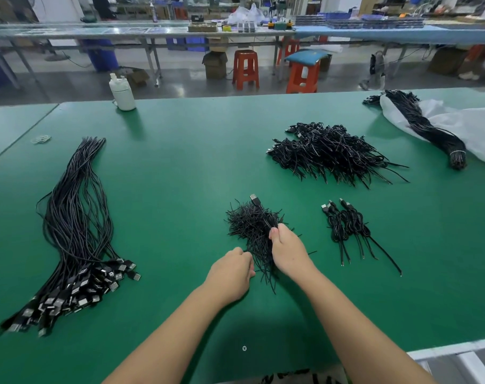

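my right hand (289, 252) had thumb and fingers pinched round a cable (256, 202), its plug poking out beyond the pile of twist ties (248, 225) it lay over, held tight so it would not slip while i tied it. my left hand (231, 273) was curled at the pile's near edge, perhaps nipping one tie loose, though the fingertips were hidden and i could not tell. the ties sat right in front of me on the green table (180, 167) for short reaches. finished coils (344, 225) lay just to the right, a bigger heap (330, 153) beyond them, and the straight cables (77, 217) well off to the left.
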A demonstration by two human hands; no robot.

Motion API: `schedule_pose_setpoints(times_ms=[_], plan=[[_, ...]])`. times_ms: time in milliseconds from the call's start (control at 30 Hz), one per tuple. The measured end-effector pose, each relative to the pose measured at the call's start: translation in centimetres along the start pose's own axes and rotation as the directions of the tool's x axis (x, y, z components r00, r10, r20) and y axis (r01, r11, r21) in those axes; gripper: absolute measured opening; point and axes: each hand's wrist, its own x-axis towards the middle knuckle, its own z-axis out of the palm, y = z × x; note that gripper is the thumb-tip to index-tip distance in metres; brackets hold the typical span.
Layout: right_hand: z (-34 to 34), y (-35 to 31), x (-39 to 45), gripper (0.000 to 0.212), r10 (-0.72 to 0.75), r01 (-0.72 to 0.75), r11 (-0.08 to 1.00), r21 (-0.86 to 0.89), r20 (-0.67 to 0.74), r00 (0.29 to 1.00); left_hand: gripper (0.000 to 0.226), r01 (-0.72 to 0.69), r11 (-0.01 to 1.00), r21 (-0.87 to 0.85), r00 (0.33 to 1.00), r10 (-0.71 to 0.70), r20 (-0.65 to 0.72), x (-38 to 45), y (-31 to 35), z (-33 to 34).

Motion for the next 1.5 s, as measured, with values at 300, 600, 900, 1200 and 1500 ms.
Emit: schedule_pose_setpoints(times_ms=[300, 600, 900, 1200, 1500], plan=[[-0.2, -0.6, -0.7, 0.033, -0.093, 0.08, 0.976, 0.201, 0.059, 0.994, 0.008, 0.178, 0.93, -0.322, 0.978, -0.204, -0.049, 0.0, -3.0, -5.1], [0.5, -2.8, -1.9, 0.028, -0.238, 0.189, 0.947, 0.259, 0.172, 0.956, 0.014, -0.004, 0.673, -0.74, 0.942, -0.246, -0.23, -0.4, 0.3, -6.7], [0.7, -2.6, -1.6, 0.028, -0.197, 0.175, 0.966, 0.19, 0.105, 0.975, 0.018, 0.025, 0.773, -0.634, 0.957, -0.202, -0.209, -0.7, 0.5, -6.8], [0.5, -2.4, -0.6, 0.032, -0.086, -0.033, 0.925, 0.377, 0.295, 0.952, 0.018, -0.386, 0.814, 0.434, 0.707, 0.563, -0.427, -1.4, 0.7, -8.1], [-0.1, -2.6, -1.7, 0.019, -0.17, 0.058, 0.943, 0.328, 0.324, 0.931, 0.014, -0.149, 0.931, -0.332, 0.935, 0.023, -0.354, -0.9, 0.9, -8.3]])
